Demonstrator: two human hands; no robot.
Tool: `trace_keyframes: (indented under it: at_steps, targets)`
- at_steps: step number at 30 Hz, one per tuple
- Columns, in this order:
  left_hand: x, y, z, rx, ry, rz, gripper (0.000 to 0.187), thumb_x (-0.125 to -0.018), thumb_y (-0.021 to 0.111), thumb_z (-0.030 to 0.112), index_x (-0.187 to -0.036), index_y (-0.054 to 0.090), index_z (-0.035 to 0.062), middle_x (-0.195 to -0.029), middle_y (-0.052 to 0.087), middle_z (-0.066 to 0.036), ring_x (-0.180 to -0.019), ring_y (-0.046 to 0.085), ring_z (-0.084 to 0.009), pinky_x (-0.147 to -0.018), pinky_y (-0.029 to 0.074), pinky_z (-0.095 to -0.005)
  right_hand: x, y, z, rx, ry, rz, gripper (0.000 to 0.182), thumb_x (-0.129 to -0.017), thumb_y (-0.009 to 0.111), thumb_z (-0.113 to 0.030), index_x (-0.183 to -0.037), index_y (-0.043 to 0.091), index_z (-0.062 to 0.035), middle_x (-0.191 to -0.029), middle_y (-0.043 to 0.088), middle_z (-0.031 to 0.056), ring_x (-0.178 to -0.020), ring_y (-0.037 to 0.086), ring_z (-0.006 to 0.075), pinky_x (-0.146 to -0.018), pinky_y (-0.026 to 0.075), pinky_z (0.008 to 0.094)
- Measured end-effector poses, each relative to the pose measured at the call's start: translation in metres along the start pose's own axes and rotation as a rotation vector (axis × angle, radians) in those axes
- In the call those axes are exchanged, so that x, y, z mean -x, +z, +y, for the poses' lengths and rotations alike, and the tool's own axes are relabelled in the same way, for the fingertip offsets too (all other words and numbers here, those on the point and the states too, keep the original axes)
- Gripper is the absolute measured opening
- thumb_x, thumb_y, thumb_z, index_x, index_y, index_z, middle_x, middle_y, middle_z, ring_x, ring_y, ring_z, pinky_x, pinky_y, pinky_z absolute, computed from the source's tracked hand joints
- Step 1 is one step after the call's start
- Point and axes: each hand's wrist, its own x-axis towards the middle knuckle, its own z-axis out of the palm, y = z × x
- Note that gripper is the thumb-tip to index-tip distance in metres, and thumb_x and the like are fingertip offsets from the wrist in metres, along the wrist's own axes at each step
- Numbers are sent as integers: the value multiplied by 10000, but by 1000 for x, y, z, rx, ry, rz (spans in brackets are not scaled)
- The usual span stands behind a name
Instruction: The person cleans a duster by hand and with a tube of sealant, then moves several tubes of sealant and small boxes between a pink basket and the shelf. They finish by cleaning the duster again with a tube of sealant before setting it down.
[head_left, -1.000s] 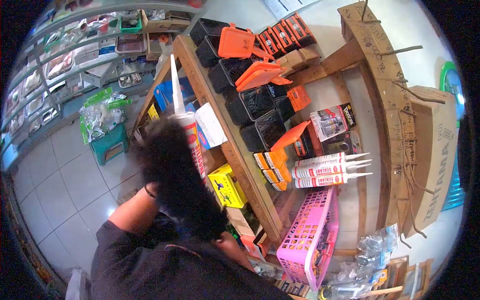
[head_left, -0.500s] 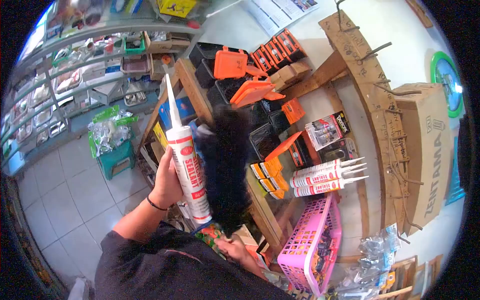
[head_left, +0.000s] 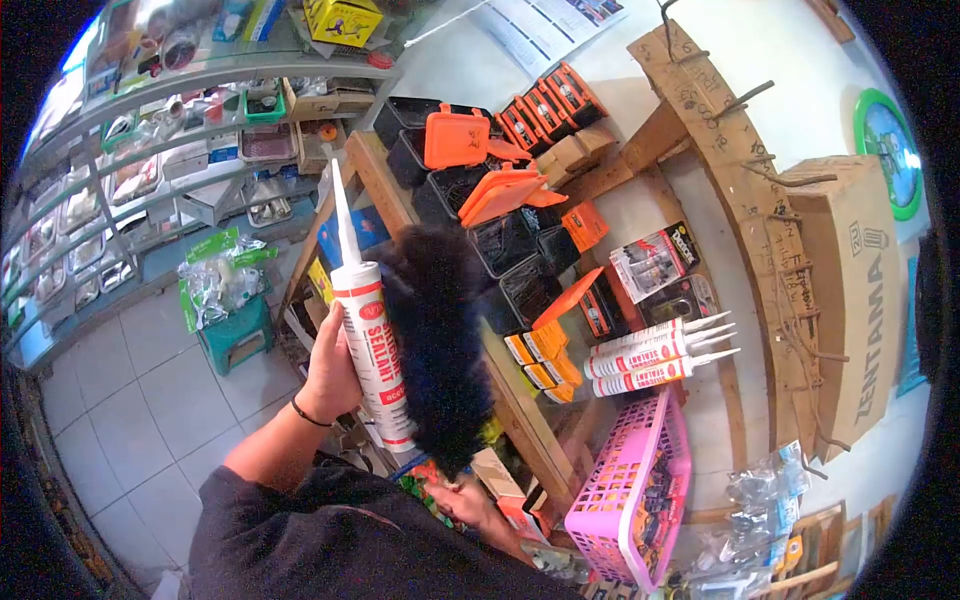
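My left hand, with a dark band at the wrist, is wrapped around a white and red silicone sealant tube. The tube stands nearly upright in view, its long white nozzle pointing up. Beside it, overlapping its right edge, is a fluffy dark duster. My right hand is closed low down under the duster, around a colourful handle that is partly hidden. Several similar sealant tubes lie together on the shelf to the right.
Black bins with orange lids line the wooden shelf. A pink basket holds small packets. Right of them stand a hooked wooden board and a tall carton. A green stool bearing plastic bags is on the tiled floor.
The duster has shifted slightly left and down against the tube and looks less blurred. My left hand still grips the sealant tube, which sits a little lower in view.
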Motion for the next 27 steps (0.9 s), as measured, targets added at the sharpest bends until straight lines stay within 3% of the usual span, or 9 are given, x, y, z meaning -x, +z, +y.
trace_keyframes:
  at_steps: [6,8,10,14,16,18,20,22,27]
  targets:
    - [-5,21,-7,-37,30,230,575,-814,330,530,-1163,424,83,-1077,520,-84,-962,510,-238,-850,394,-386,5,12,3,177,-324,140,346,-745,607,-304,-566,502,-28,-511,449,-17,-467,422,115,-445,332,292]
    - [-8,18,-9,-13,0,112,498,-824,320,525,-987,490,86,-786,559,-78,-673,556,-224,-625,467,-352,13,9,-6,-171,-96,33,327,-743,614,-305,-600,513,-29,-525,457,-16,-490,434,109,-458,341,284]
    - [-10,-2,-11,-39,-10,78,539,-817,328,529,-1054,476,68,-893,565,-94,-784,558,-222,-717,456,-364,10,9,3,-185,-34,15,330,-745,613,-317,-635,520,-20,-534,456,-15,-504,435,106,-462,346,269]
    - [-9,-36,-26,68,12,-27,526,-849,322,430,-1205,380,48,-1132,485,-120,-1022,473,-257,-894,373,-355,24,13,-18,443,8,107,380,-727,630,-344,-652,530,15,-654,580,67,-640,562,142,-590,440,270]
    - [-10,-69,-39,-838,209,-1,602,-806,385,474,-1260,317,85,-1236,393,-98,-1110,403,-259,-951,307,-388,28,12,-4,259,-52,90,383,-717,640,-345,-640,529,14,-653,579,72,-633,559,137,-603,433,264]
    - [-6,19,-17,-24,-17,183,525,-804,417,481,-1187,396,122,-1057,524,-77,-958,519,-210,-844,415,-368,27,11,11,146,-126,185,383,-722,637,-337,-600,514,4,-585,534,37,-544,496,122,-540,398,266]
    - [-3,11,-19,6,-69,94,443,-817,349,526,-903,506,120,-715,557,3,-677,556,-147,-603,465,-281,28,4,6,5,-38,95,392,-723,638,-332,-567,499,-1,-554,510,28,-511,456,116,-515,376,278]
    - [-7,-17,-23,188,-111,-214,501,-816,343,529,-1022,500,101,-888,576,-51,-825,556,-190,-719,457,-328,22,6,13,-8,-25,86,411,-719,642,-328,-531,481,0,-537,517,39,-511,468,110,-514,385,285]
    - [7,20,-25,64,-24,130,544,-828,331,513,-1155,446,93,-1094,514,-89,-988,498,-216,-849,396,-367,36,12,8,257,-216,149,357,-773,578,-283,-539,478,-32,-497,419,-43,-480,384,46,-434,280,240]
